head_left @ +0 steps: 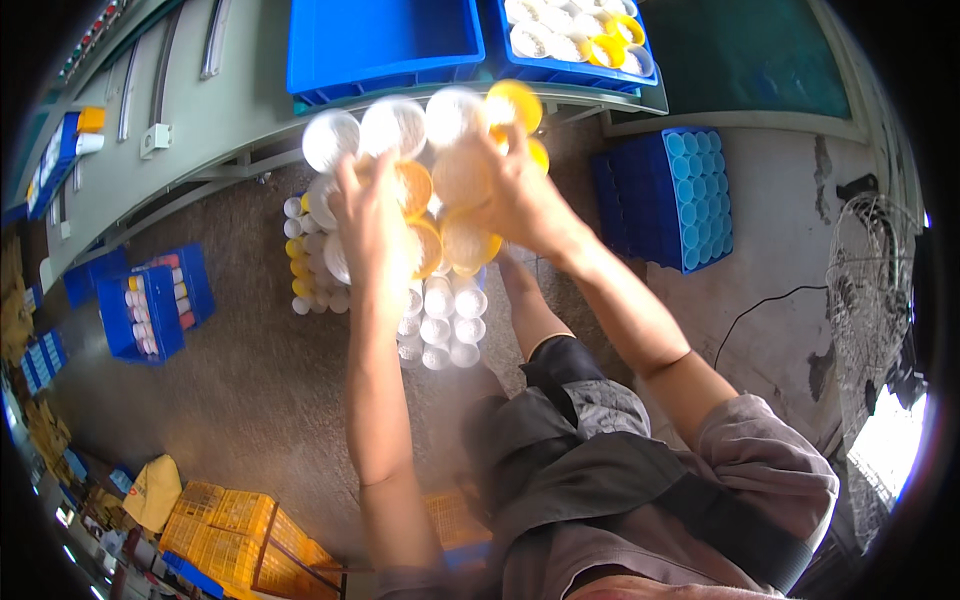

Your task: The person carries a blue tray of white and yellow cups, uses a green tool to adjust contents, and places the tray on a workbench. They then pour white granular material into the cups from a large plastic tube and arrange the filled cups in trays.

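Observation:
Both hands are raised over the floor, just in front of the bench, among a close cluster of large round white and yellow cups (394, 128), smeared by motion. My left hand (370, 205) grips the cluster's left part, its thumb and fingers bent over the cup rims. On the right part, my right hand (525, 195) has its fingers curled over white cups beside a yellow one (514, 105). What the cups contain is too blurred to tell. Below them, more white cylinders (436, 330) stand in tight rows, with white and yellow ones (303, 270) farther left.
On the bench stand a blue bin (385, 50) and a second blue bin (580, 75) packed with white and yellow cups. Light-blue cylinders fill a blue crate (645, 200) at right, near a fan (870, 300). Blue bins (150, 310) and yellow crates (235, 530) stand at left.

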`<action>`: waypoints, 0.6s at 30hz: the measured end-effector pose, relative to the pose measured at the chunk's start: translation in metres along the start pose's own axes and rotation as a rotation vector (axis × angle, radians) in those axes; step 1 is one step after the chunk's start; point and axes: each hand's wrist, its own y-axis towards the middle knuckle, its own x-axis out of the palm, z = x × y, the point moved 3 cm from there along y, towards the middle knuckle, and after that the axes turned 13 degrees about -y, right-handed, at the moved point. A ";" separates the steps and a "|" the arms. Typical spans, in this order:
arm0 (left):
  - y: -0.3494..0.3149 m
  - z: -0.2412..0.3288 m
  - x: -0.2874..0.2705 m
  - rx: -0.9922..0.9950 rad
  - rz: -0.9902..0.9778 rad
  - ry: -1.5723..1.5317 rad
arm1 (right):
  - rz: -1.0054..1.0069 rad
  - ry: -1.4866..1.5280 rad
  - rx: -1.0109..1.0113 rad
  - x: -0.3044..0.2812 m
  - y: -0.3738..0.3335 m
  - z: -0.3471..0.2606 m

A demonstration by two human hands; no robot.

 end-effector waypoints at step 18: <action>-0.011 -0.221 0.150 -0.279 -0.334 0.064 | -0.450 0.077 0.462 0.259 -0.093 0.063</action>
